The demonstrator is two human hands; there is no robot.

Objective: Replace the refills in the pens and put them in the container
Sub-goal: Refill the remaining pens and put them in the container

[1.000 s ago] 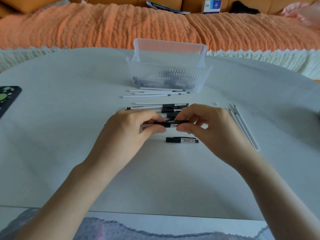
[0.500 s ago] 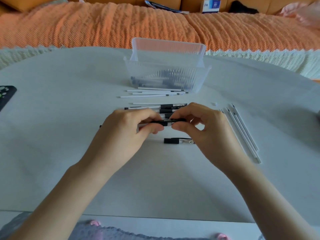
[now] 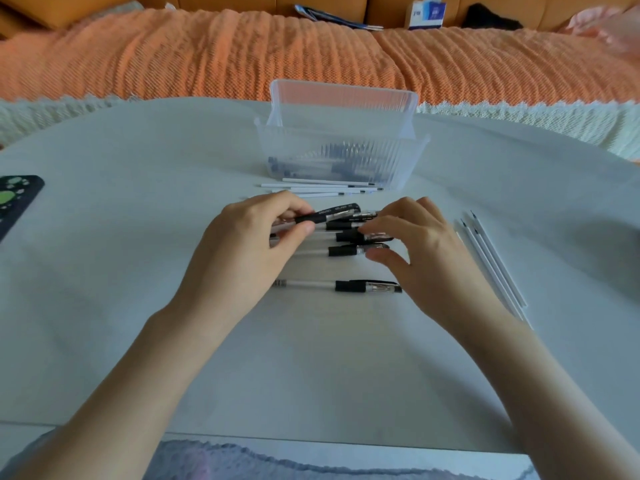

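Pinches black pen in left hand, frame centre, raised over pen row. Holds right hand loosely spread over row, gripping nothing. Blocks part of row with both hands. Shows ribbed container upper centre, pens inside; white refills just before it, side refills at right; dark pad at left edge.
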